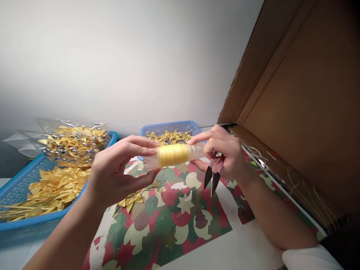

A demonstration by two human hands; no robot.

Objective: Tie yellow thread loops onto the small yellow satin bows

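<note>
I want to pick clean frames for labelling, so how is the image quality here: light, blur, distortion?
Head view: even, soft light with faint shadows; the wall darkens toward the left corner. Wide-angle bending tilts the cardboard box and stretches the forearms at the edges. The left hand, right hand and spool of yellow thread look slightly soft; glare glints on the plastic bag.

Spool (173,155) between both hands, tray (17,180) left (cardboard box (303,112) right)

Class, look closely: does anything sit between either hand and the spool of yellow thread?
Nothing visible does. The left hand and right hand each grip an end of the spool directly; the snips hang below it from the right hand.
</note>
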